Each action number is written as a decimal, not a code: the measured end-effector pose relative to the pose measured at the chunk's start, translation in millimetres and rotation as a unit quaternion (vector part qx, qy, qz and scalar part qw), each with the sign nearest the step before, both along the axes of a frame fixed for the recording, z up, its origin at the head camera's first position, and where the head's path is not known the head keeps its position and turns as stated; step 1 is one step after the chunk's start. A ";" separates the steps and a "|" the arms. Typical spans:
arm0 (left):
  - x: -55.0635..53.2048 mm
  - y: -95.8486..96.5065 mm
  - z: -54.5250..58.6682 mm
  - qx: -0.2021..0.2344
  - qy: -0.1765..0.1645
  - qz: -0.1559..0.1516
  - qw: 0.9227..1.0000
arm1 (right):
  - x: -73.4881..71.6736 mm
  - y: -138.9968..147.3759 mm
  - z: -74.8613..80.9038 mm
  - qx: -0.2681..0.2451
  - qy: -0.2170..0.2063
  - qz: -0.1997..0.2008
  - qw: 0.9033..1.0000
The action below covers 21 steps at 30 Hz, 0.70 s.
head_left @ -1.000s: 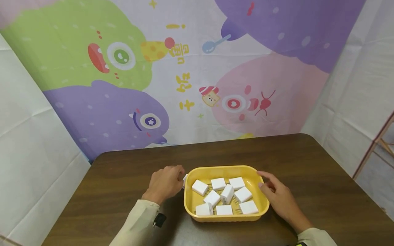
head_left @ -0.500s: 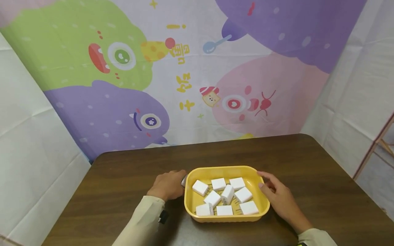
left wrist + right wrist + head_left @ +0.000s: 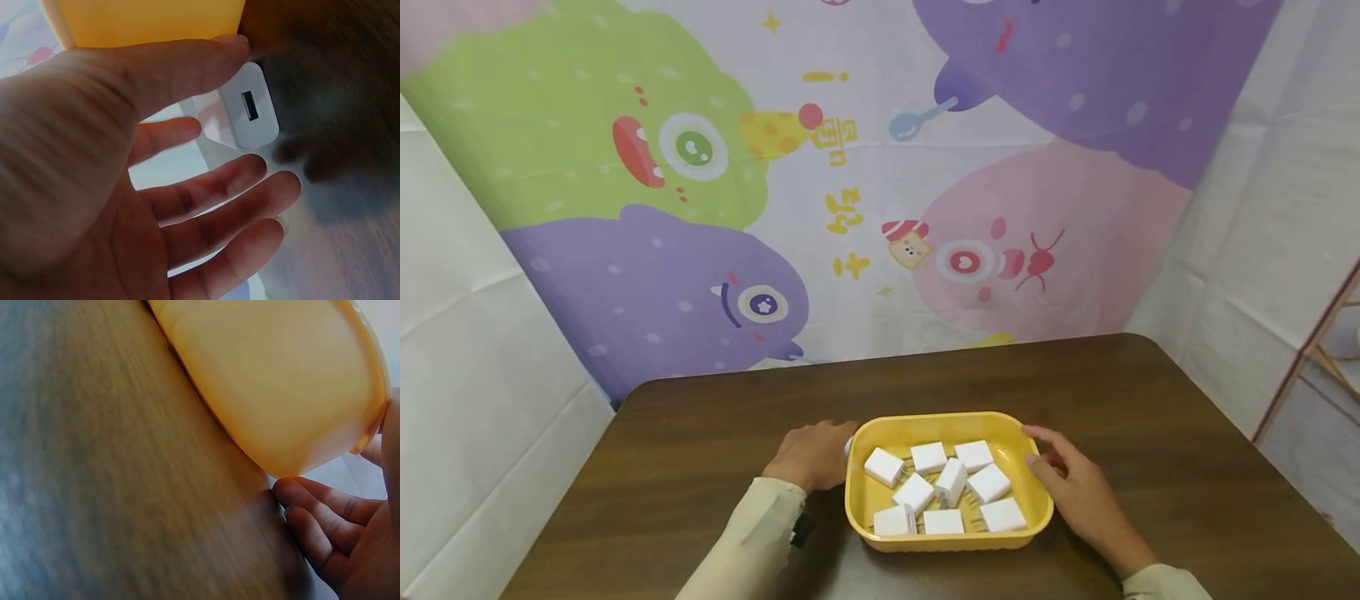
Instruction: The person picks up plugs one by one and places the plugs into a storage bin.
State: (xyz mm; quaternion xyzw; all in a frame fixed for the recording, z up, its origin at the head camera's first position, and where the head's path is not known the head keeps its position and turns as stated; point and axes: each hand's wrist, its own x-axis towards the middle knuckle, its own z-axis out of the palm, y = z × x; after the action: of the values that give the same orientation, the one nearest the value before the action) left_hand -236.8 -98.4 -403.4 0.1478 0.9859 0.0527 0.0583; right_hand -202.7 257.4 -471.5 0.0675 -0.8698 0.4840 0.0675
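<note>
A yellow plastic basin (image 3: 950,542) stands on the dark wooden table and holds several white USB charger plugs (image 3: 1002,515). At its left side, my left hand (image 3: 812,455) is low over the table around another white charger plug (image 3: 250,106). In the left wrist view this plug stands with its USB port facing the camera, my thumb crossing above it and my other fingers spread loosely beside and below it. My right hand (image 3: 1078,492) holds the basin's right end, thumb and index finger at the rim; other fingertips (image 3: 289,487) come against the outer wall in the right wrist view.
The brown table (image 3: 715,400) has a rounded far edge. A cartoon-printed curtain (image 3: 865,325) hangs right behind it, with white cloth (image 3: 460,333) at the left side. A wooden-looking frame (image 3: 1307,350) stands on the far right.
My left hand has come down beside the basin, over the white charger plug there. My right hand keeps its place on the basin. The head view has tilted slightly upward.
</note>
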 end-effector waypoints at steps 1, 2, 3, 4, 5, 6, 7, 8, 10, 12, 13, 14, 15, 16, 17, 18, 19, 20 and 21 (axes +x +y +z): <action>0.0 0.2 0.0 0.000 -0.002 -0.002 1.000 | 0.0 -0.1 -0.1 -0.002 0.000 0.001 1.000; -0.3 0.3 -0.4 0.000 -0.004 -0.003 1.000 | 0.2 -0.2 -0.1 -0.002 0.000 0.000 1.000; -0.7 0.5 -0.9 0.000 -0.007 -0.005 1.000 | 0.3 -0.3 -0.1 -0.004 0.001 0.000 1.000; -0.9 0.6 -1.2 0.000 -0.007 -0.006 1.000 | 0.4 -0.4 0.0 -0.005 0.001 0.001 1.000; -1.2 0.6 -1.7 0.000 -0.006 -0.008 1.000 | 0.5 -0.6 0.2 -0.005 0.000 0.001 1.000; -1.5 0.4 -2.3 0.000 -0.003 -0.009 1.000 | 0.5 -0.8 0.4 -0.004 0.000 0.000 1.000; -1.6 0.3 -2.8 0.000 -0.001 -0.010 1.000 | 0.7 -0.9 0.6 -0.004 0.000 0.000 1.000; -1.7 -0.1 -3.6 -0.001 0.002 -0.010 1.000 | 0.9 -1.0 0.9 -0.002 0.000 -0.001 1.000; -1.8 -1.0 -4.8 0.000 0.008 -0.012 1.000 | 1.0 -1.2 1.4 -0.002 0.000 -0.002 1.000; -1.7 -1.8 -6.1 -0.002 0.013 -0.010 1.000 | 1.3 -1.3 1.7 -0.002 0.002 -0.002 1.000; -1.6 -2.1 -6.7 -0.002 0.014 -0.009 1.000 | 1.5 -1.2 1.9 -0.004 0.002 -0.001 1.000; -1.7 -2.4 -7.7 -0.002 0.017 -0.010 1.000 | 1.7 -1.1 1.9 -0.005 0.003 -0.001 1.000; -1.5 -2.6 -8.1 -0.002 0.021 -0.011 1.000 | 1.9 -0.9 1.9 -0.006 0.004 0.000 1.000; -1.2 -3.0 -8.6 -0.001 0.024 -0.010 1.000 | 2.0 -0.9 2.0 -0.007 0.004 0.001 1.000; -0.8 -3.4 -9.3 -0.001 0.025 -0.008 1.000 | 1.9 -0.9 2.0 -0.007 0.005 0.002 1.000; -0.6 -3.7 -9.8 -0.001 0.028 -0.006 1.000 | 1.9 -0.9 2.0 -0.006 0.006 0.003 1.000; -0.6 -4.1 -10.6 -0.002 0.031 -0.005 1.000 | 1.8 -0.8 2.0 -0.007 0.007 0.003 1.000; -0.5 -4.5 -11.1 -0.003 0.033 -0.004 0.999 | 1.7 -0.8 1.9 -0.007 0.007 0.003 1.000; -0.5 -4.8 -11.5 -0.003 0.034 -0.002 0.999 | 1.6 -0.8 1.8 -0.008 0.008 0.003 1.000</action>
State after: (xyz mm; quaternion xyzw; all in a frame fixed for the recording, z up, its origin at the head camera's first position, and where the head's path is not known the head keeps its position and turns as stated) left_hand -237.3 -103.3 -415.0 0.1510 0.9872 0.0443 0.0251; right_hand -201.1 256.7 -469.7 0.0731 -0.8654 0.4903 0.0732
